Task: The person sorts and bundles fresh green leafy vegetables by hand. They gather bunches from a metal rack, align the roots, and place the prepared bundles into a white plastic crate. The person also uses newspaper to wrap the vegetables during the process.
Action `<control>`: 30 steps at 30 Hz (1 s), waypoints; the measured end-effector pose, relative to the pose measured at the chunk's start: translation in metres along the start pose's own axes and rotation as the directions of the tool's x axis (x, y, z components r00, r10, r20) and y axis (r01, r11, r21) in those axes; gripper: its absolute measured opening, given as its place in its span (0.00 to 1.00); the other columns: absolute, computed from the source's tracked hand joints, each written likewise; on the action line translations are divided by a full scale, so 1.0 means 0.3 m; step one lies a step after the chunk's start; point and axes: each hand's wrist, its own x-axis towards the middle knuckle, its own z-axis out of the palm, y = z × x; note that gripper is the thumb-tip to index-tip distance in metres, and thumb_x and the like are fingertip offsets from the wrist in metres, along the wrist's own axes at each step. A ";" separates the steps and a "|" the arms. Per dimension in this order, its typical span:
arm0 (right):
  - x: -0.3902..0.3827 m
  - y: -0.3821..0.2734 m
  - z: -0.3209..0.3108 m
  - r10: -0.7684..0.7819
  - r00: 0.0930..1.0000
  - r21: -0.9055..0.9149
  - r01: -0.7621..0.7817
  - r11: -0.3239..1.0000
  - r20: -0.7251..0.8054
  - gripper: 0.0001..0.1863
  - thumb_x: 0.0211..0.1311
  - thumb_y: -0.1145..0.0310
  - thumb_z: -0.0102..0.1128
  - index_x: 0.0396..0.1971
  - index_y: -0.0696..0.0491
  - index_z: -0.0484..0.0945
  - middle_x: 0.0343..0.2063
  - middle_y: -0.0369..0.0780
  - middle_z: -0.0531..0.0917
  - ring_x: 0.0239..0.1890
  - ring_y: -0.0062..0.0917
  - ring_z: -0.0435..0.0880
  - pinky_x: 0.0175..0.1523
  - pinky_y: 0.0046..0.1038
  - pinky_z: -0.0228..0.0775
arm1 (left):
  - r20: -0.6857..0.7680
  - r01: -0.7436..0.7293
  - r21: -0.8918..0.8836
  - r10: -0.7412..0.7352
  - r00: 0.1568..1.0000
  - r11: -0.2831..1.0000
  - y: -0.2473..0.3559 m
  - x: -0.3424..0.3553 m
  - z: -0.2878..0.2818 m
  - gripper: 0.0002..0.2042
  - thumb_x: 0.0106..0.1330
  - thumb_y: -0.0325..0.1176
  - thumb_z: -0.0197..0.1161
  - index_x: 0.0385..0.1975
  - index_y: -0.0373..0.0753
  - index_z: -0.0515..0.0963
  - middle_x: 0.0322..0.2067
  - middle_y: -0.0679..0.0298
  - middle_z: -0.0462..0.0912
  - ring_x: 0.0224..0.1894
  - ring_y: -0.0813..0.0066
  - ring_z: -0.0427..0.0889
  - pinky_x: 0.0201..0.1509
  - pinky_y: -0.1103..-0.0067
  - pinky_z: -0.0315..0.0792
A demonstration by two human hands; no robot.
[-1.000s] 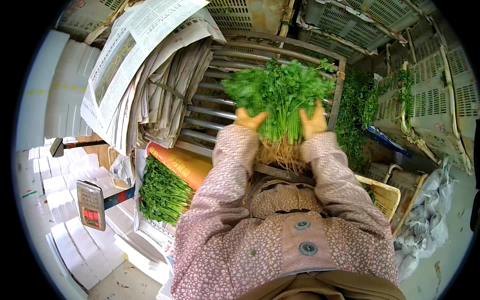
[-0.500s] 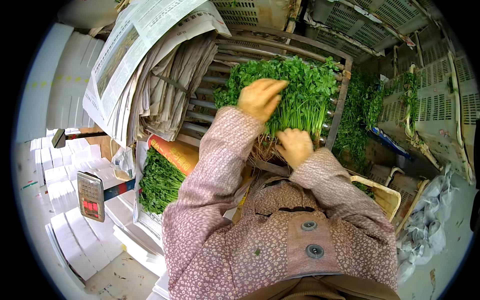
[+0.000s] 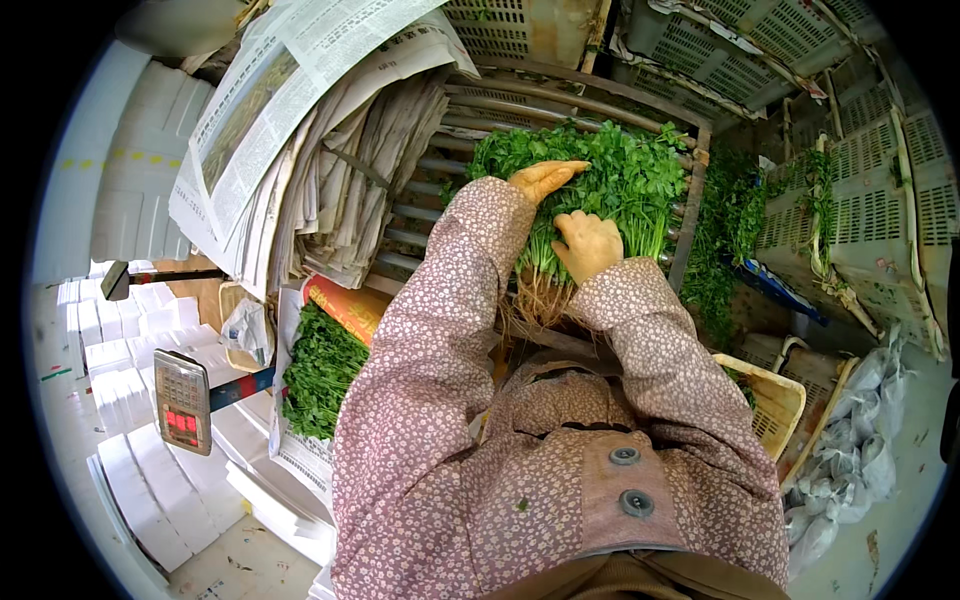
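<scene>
A thick bunch of leafy greens with thin pale stems and brown roots lies on a slatted metal rack. Its leaves point away from me and its roots toward me. My left hand rests along the left side of the leaves, fingers stretched out and close together, palm turned toward the greens. Nearer to me, my right hand is curled over the stems just above the roots, its thumb and fingers closing on some of them. Its fingertips are partly hidden among the stems.
A stack of folded newspapers stands left of the rack. Below it, more greens lie in newspaper beside a scale display. Plastic crates line the right, with a yellow basket and clear plastic bags nearer.
My right hand has moved up from the roots onto the stems, baring the roots. My left hand has shifted slightly right and flattened against the leaves. The view has shifted a little.
</scene>
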 end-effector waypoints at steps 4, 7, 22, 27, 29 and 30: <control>-0.157 -0.041 -0.051 -0.080 0.976 0.232 0.032 0.972 0.203 0.05 0.52 0.70 0.62 0.22 0.51 0.75 0.18 0.37 0.76 0.21 0.26 0.75 0.30 0.30 0.69 | 0.009 -0.001 -0.086 0.002 1.000 0.996 -0.069 -0.028 -0.014 0.27 0.68 0.57 0.46 0.60 0.45 0.69 0.60 0.60 0.68 0.66 0.63 0.58 0.70 0.67 0.47; -0.380 -0.084 -0.156 -0.308 0.798 0.661 -0.144 0.737 0.517 0.04 0.49 0.69 0.65 0.25 0.49 0.79 0.25 0.36 0.81 0.28 0.24 0.81 0.40 0.28 0.73 | 0.019 0.011 -0.059 -0.010 1.000 0.998 -0.018 -0.029 -0.022 0.29 0.69 0.59 0.41 0.60 0.45 0.68 0.61 0.60 0.67 0.67 0.62 0.58 0.71 0.65 0.45; 0.048 -0.022 -0.163 0.189 0.981 0.451 -0.146 0.881 -0.051 0.08 0.53 0.67 0.64 0.34 0.52 0.81 0.34 0.39 0.83 0.38 0.30 0.82 0.45 0.31 0.74 | -0.357 0.035 0.484 0.161 0.920 0.874 0.040 -0.391 0.194 0.09 0.64 0.33 0.56 0.40 0.38 0.79 0.36 0.57 0.81 0.40 0.64 0.81 0.46 0.72 0.75; 0.143 -0.015 0.026 0.092 0.990 -0.047 -0.087 0.995 0.103 0.13 0.47 0.65 0.67 0.33 0.51 0.80 0.29 0.38 0.80 0.35 0.32 0.80 0.40 0.33 0.71 | -0.448 0.122 0.288 0.022 0.894 0.950 -0.112 -0.379 0.275 0.11 0.66 0.37 0.55 0.41 0.42 0.80 0.33 0.60 0.81 0.36 0.64 0.80 0.45 0.73 0.74; 0.138 0.053 0.037 0.092 0.988 0.172 -0.113 0.979 0.127 0.12 0.47 0.63 0.67 0.32 0.50 0.80 0.28 0.38 0.80 0.35 0.32 0.80 0.41 0.33 0.72 | -0.390 0.279 0.043 -0.241 0.889 0.959 -0.075 -0.365 0.258 0.13 0.69 0.40 0.51 0.44 0.42 0.79 0.30 0.62 0.81 0.34 0.69 0.80 0.45 0.76 0.74; 0.129 0.079 0.047 0.266 0.958 0.422 -0.284 0.861 0.103 0.10 0.49 0.64 0.68 0.31 0.50 0.80 0.27 0.37 0.81 0.34 0.29 0.81 0.40 0.31 0.73 | -0.334 0.356 -0.038 -0.348 0.876 0.934 -0.036 -0.356 0.239 0.14 0.70 0.41 0.49 0.45 0.42 0.78 0.30 0.64 0.81 0.33 0.71 0.80 0.44 0.77 0.74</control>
